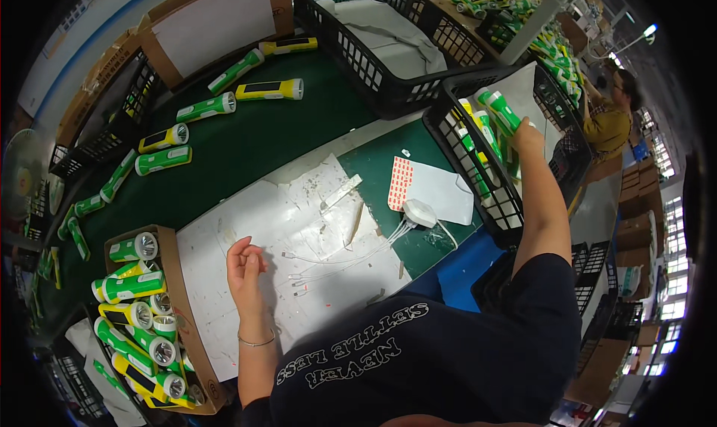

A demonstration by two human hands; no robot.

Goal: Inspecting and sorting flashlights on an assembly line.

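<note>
My right hand (529,138) grips the tail end of a green and white flashlight (499,113) over a black plastic crate (489,216) at the right. Several more green, white and yellow flashlights (478,147) lie inside that crate. Over the white work sheet (216,277), my left hand (245,268) is raised with its fingers loosely curled and apart, holding nothing. Thin white cables with small plugs (299,277) lie to the right of it, running to a white charging hub (420,212). A cardboard box (190,330) full of flashlights stands to the left of the sheet.
Loose flashlights lie in a curved row on the dark green table (314,128). At the back stands a second black crate (381,91) lined with white sheeting. A card with red stickers (401,182) lies by the hub. Another person (609,124) is at the far right.
</note>
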